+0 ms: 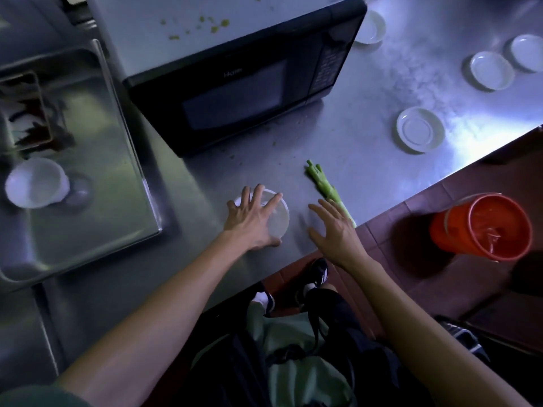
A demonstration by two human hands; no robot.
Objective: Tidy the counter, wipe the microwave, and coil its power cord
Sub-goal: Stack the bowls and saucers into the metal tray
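Note:
A black microwave [235, 86] with a white top stands at the back of the steel counter [361, 160]; green food specks lie on its top. My left hand [252, 221] lies with spread fingers over a clear round lid or dish [280, 217] near the counter's front edge. My right hand [335, 230] hovers open just right of it, fingers spread, beside a green vegetable stalk [323, 185] lying on the counter. The power cord is not visible.
Several white saucers [420, 130] lie on the right of the counter. A steel sink [73, 160] at the left holds a white cup [35, 183] and a dirty tray. An orange bucket [484, 224] stands on the tiled floor at the right.

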